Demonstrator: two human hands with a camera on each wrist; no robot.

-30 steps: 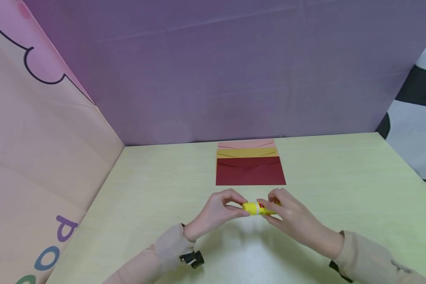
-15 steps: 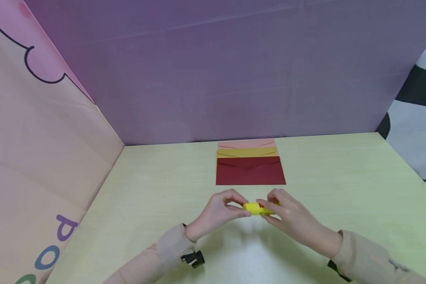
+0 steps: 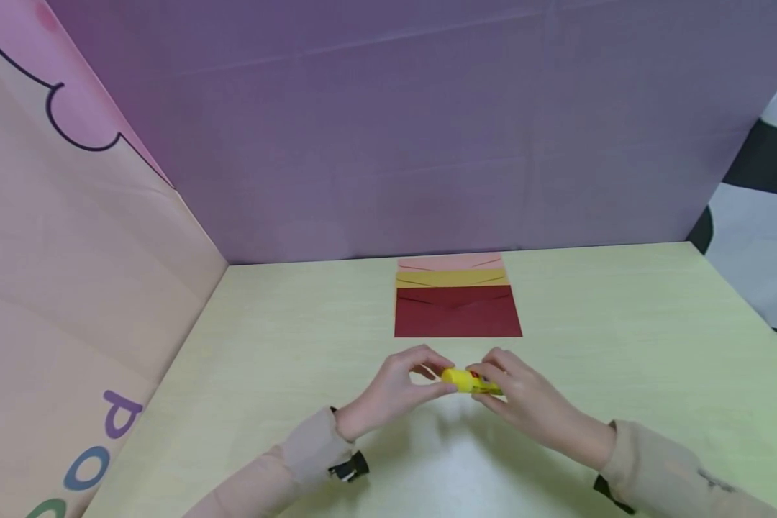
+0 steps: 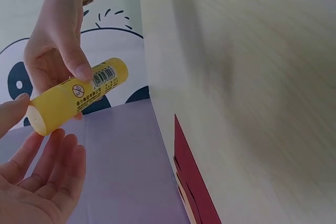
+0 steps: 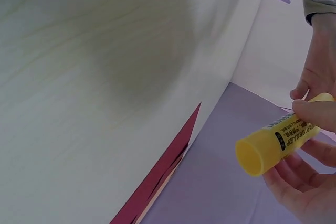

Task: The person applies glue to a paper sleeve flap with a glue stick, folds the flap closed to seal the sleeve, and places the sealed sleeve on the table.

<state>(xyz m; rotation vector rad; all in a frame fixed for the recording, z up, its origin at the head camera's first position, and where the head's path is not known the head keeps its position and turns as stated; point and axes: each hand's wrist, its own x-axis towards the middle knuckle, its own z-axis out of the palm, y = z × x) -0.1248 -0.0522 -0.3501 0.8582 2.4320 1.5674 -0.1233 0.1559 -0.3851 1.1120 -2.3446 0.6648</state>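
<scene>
A yellow glue stick [image 3: 471, 382] lies nearly level in the air between the two hands, its cap and barrel meeting with no white band showing. My left hand [image 3: 391, 388] pinches its left end between thumb and fingertips. From the other side, my right hand [image 3: 524, 396] grips the barrel, thumb along it and fingers beneath. Black print and a barcode show on the glue stick [image 4: 79, 95] in the left wrist view. In the right wrist view the near end of the glue stick [image 5: 278, 140] is a round, slightly hollow base.
Beyond the hands, a dark red envelope [image 3: 456, 313] overlaps a yellow envelope [image 3: 450, 278] and a pink envelope [image 3: 450, 263] on the pale wood table [image 3: 285, 331]. A purple cloth wall [image 3: 427, 144] rises behind, with a printed panel [image 3: 84, 252] on the left.
The white band between the glue stick's cap and barrel has gone from sight. My right hand has shifted slightly left, and the stick now tilts a little, right end lower.
</scene>
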